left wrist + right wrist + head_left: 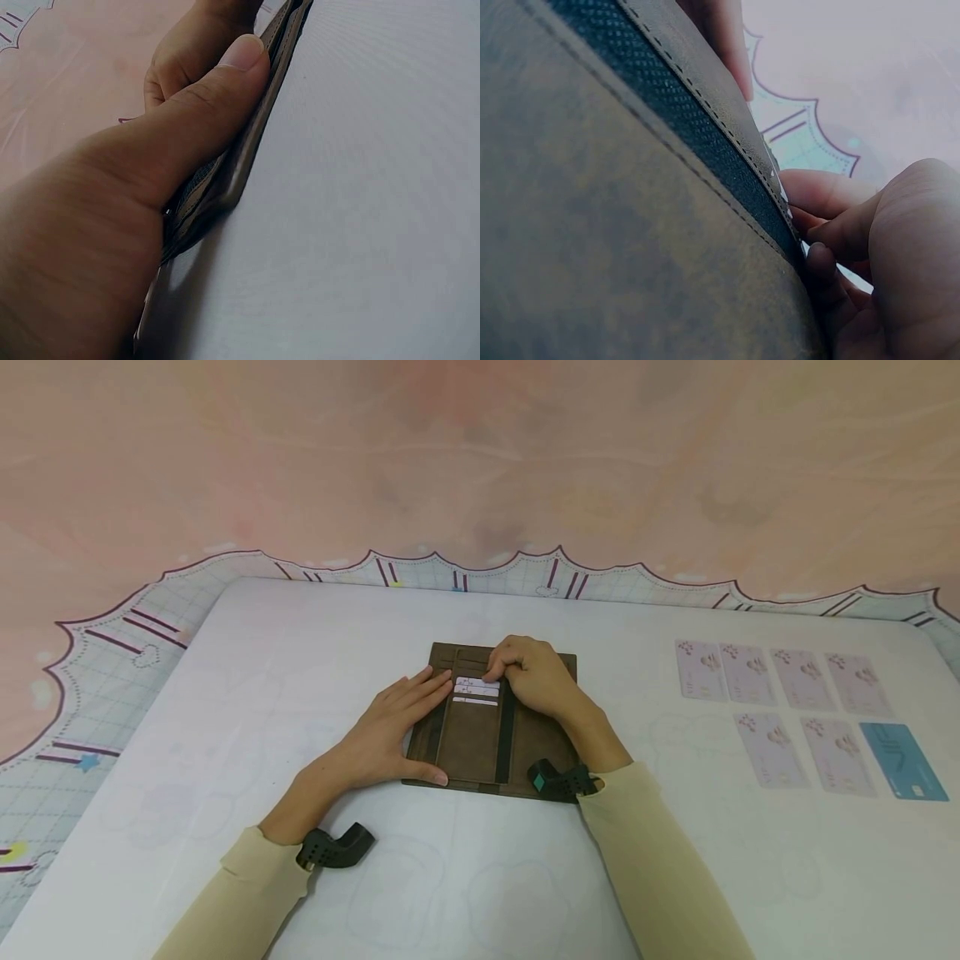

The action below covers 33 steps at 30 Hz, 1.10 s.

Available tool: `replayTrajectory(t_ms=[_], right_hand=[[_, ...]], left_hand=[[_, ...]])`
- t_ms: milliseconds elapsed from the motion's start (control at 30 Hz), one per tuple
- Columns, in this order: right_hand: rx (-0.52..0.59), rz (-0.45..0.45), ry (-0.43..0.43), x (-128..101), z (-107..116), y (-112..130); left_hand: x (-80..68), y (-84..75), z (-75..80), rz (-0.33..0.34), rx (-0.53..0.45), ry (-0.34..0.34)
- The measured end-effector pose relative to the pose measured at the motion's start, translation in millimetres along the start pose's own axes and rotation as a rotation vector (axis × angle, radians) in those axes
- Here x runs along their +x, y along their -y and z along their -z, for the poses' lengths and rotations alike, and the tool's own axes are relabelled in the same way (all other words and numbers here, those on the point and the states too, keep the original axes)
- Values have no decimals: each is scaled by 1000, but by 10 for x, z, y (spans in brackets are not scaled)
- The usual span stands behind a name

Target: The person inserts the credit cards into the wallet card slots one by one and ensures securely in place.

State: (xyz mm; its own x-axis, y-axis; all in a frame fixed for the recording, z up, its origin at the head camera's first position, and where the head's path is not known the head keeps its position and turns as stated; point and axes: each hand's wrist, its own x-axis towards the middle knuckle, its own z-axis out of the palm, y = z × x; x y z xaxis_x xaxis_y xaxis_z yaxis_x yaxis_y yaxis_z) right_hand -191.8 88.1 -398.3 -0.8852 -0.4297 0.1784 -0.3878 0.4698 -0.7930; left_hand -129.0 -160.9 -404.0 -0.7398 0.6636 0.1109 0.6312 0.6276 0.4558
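A brown leather wallet (468, 739) lies unfolded on the white table, with dark elastic bands running along its middle panel. White printed cards (476, 691) show as stacked strips in that panel's slots. My left hand (386, 731) rests on the wallet's left side, fingers straight, thumb along the near edge; in the left wrist view the thumb (217, 90) presses the wallet's edge (244, 161). At the top of the slots my right hand (532, 677) has its fingers curled and pinches the uppermost card at its right end. The right wrist view shows these bent fingers (832, 225) beside the stitched panel; they hide most of that card.
To the right, several pale pink printed cards (806, 681) lie in two rows. A blue card (903, 762) ends the nearer row. Black wrist cameras sit on both wrists. A pink patterned cloth (480, 468) with a scalloped border lies beyond the table's far edge.
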Motion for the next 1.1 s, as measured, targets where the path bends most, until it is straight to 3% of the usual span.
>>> replayTrajectory(t_ms=[233, 500, 700, 1100], right_hand=[[-39, -20, -5, 10, -3, 87], [-170, -4, -4, -17, 143, 211], [-196, -11, -64, -151, 518, 145], [-206, -195, -172, -635, 1320, -222]], left_hand=[[-6, 2, 27, -4, -5, -4], [-11, 5, 21, -2, -4, -4], [-1, -2, -10, 3, 0, 10], [-34, 10, 0, 13, -4, 14]])
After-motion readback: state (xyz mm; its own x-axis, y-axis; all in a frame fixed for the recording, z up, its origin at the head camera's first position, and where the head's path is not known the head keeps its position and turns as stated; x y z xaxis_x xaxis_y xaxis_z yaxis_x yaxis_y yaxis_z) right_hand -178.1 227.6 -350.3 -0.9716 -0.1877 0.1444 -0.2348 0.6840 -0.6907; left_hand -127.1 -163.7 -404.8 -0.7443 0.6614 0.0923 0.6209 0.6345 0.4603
